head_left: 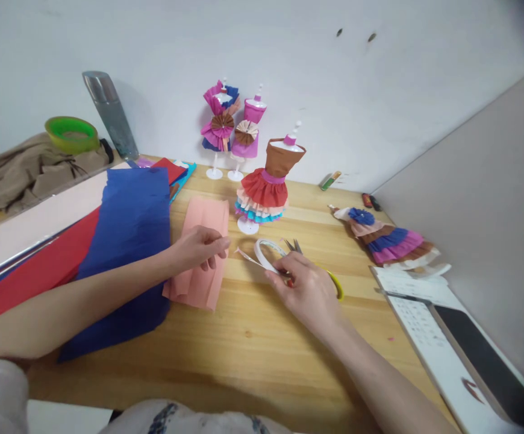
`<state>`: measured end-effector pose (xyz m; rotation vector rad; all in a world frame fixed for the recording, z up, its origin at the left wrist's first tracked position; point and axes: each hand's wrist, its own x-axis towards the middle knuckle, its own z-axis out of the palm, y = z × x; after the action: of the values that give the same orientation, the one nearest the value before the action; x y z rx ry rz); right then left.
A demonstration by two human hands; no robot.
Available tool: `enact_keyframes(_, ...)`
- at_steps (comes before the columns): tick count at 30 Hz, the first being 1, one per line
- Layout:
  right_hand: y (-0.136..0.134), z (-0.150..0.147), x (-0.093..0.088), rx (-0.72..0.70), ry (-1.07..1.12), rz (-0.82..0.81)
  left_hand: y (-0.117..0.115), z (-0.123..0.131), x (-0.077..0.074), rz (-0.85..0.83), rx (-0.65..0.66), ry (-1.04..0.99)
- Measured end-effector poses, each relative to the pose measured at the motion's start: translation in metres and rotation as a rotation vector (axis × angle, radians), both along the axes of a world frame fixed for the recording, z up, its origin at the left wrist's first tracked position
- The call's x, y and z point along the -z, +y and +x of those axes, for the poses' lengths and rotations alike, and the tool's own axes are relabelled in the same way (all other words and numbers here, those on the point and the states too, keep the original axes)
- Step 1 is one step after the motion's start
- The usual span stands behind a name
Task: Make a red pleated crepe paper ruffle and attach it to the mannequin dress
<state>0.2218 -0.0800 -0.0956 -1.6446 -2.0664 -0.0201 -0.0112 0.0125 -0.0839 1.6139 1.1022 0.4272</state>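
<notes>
My left hand [201, 248] hovers over a folded strip of salmon-pink crepe paper [201, 286], thumb and forefinger pinched together. Whatever may be between those fingertips is too small to make out. My right hand [307, 286] grips a roll of white double-sided tape [264, 253], and a short loose end of tape sticks out toward my left fingers. Scissors lie on the table beneath my right hand, mostly covered by it; their blade tips [294, 245] and a yellow handle loop [338, 286] show on either side. Beyond the hands stands a small dress form [284, 160] in a brown top and layered ruffle skirt.
Blue crepe paper [131, 241] and red paper [58, 265] spread at left. Two dressed mini forms [219, 123] stand by the wall. A paper dress [393, 241] lies at right near a phone [479, 361]. A bottle [112, 114] and green tape roll [72, 141] are back left.
</notes>
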Motion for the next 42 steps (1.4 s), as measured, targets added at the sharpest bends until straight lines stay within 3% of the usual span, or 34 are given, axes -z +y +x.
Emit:
enact_keyframes(2, -0.002, -0.003, 0.0, -0.028, -0.037, 0.08, -0.009, 0.008, -0.009, -0.22, -0.03, -0.064)
enact_keyframes(4, -0.004, -0.006, 0.0, -0.05, -0.075, 0.131, -0.016, 0.013, -0.012, -0.333, -0.016, -0.095)
enact_keyframes(9, -0.004, 0.001, -0.001, -0.076, -0.096, 0.181, -0.023, 0.006, -0.008, -0.352, -0.028, -0.154)
enact_keyframes(16, -0.003, 0.023, -0.01, -0.502, 0.074, 0.007, -0.019, -0.033, -0.022, -0.394, 0.355, -0.076)
enact_keyframes(19, -0.004, 0.021, -0.011, -0.517, 0.193, -0.082, -0.017, -0.04, -0.032, -0.337, 0.393, -0.077)
enact_keyframes(25, -0.009, 0.014, -0.011, -0.467, 0.325, -0.322, -0.018, -0.046, -0.045, -0.337, 0.356, -0.113)
enact_keyframes(31, -0.003, 0.014, -0.01, -0.531, 0.276, -0.265, -0.022, -0.046, -0.049, -0.339, 0.367, -0.109)
enact_keyframes(33, -0.001, 0.019, -0.006, -0.517, 0.277, -0.232, -0.021, -0.051, -0.05, -0.328, 0.294, -0.123)
enact_keyframes(38, -0.003, 0.037, 0.004, -0.374, 0.265, -0.214, -0.018, -0.079, -0.053, -0.277, -0.052, -0.234)
enact_keyframes(42, -0.004, 0.043, 0.008, -0.318, 0.25, -0.147, -0.024, -0.092, -0.054, -0.266, -0.059, -0.207)
